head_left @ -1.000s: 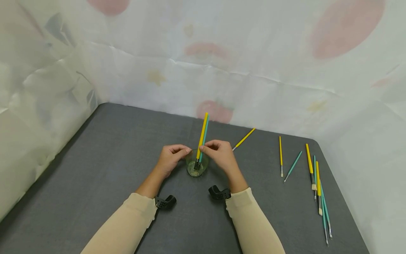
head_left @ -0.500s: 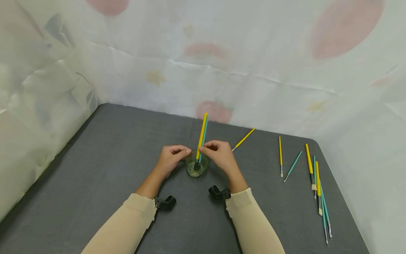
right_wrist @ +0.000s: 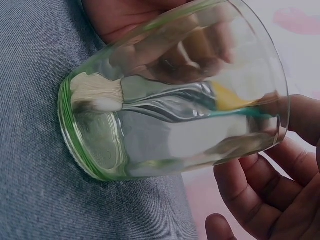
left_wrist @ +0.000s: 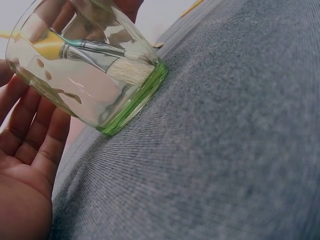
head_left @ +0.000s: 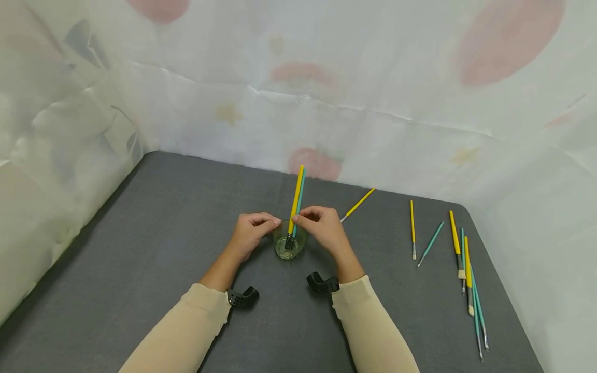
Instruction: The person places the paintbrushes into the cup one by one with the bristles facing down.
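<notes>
From left to right. My left hand (head_left: 252, 230), fingers curled, touches the rim of the glass (head_left: 289, 243) on its left side; whether it truly pinches the rim I cannot tell. The glass stands at the middle of the grey table (head_left: 140, 248), holding a yellow brush (head_left: 296, 199) and a teal brush (head_left: 300, 197), bristles down, handles leaning away from me. My right hand (head_left: 324, 228) pinches the brush handles just above the rim. Risk, as I judge it: the long handles act as levers, so a sideways pull could tip the light glass. Loose brushes (head_left: 466, 259) lie well apart at right.
</notes>
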